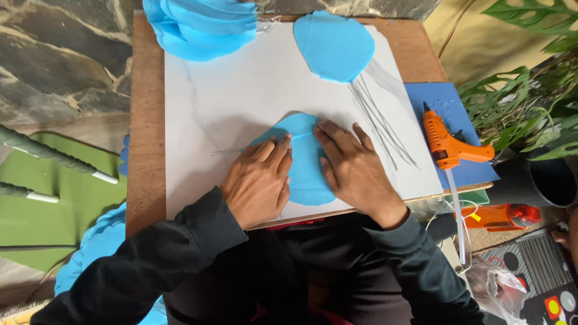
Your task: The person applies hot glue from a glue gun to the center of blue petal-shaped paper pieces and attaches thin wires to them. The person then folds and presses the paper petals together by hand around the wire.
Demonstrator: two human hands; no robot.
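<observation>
White marbled board covered a wooden table beside stone flooring and leafy plants. Both hands, left and right, lay flat with fingers loosely spread, pressing a blue foam disc at the board's near edge.

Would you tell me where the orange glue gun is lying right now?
In the head view, the orange glue gun lies on the blue sheet at the table's right edge, just beyond the right hand.

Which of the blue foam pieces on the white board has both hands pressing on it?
The rounded blue piece at the board's near edge, under the left hand and right hand. The other blue piece and the blue stack lie untouched at the far edge.
</observation>
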